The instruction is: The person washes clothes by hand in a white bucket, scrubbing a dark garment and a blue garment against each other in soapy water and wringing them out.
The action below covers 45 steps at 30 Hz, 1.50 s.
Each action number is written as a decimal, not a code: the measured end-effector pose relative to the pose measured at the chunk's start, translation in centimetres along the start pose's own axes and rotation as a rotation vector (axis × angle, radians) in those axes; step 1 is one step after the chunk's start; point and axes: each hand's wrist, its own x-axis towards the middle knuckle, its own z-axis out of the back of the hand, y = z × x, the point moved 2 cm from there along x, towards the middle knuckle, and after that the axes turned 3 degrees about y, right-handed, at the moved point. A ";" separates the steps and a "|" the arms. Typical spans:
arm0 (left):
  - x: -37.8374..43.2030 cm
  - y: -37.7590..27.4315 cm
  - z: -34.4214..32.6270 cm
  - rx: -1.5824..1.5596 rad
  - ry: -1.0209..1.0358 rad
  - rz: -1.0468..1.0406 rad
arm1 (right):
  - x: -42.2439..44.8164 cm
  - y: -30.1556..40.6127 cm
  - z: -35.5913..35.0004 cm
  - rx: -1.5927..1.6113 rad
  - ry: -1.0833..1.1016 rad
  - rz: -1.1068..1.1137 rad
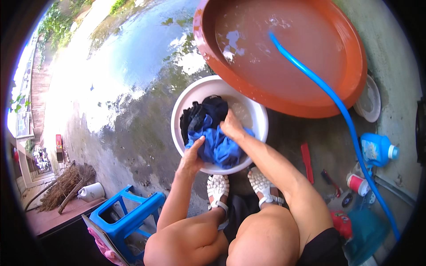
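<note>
A white plastic basin (178,145) stands on the wet concrete in front of my feet, with some water in it. Inside lies a bunched blue cloth (216,146), beside and partly against dark wet cloth (199,114). My left hand (193,158) grips the near left part of the blue cloth, thumb on top. My right hand (232,126) is closed at the upper right of the blue cloth, next to the dark cloth; its fingertips are partly hidden.
A large orange tub (299,108) of water overlaps the basin's far edge, a blue hose (327,89) running into it. Right: a red flat tool (307,163), a brush (331,183), a blue detergent bottle (374,149). Left: a blue plastic stool (133,209) and a twig broom (65,186).
</note>
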 end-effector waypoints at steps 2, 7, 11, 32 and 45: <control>1.8 1.3 -0.2 -0.146 -0.056 0.001 | -1.5 0.9 -1.0 0.214 -0.014 -0.036; 3.2 1.7 1.2 -0.323 0.020 0.019 | -2.1 3.0 2.2 0.438 0.572 -0.255; 0.9 0.0 -2.7 -0.320 0.241 -0.137 | -1.5 3.8 5.5 0.109 0.367 0.084; -0.1 -2.7 -4.6 0.193 -0.118 -0.570 | -3.1 9.5 8.0 -0.188 -0.303 0.811; 2.4 0.1 -5.3 -0.197 -0.079 -0.086 | -0.7 9.3 4.1 -0.244 -0.325 0.776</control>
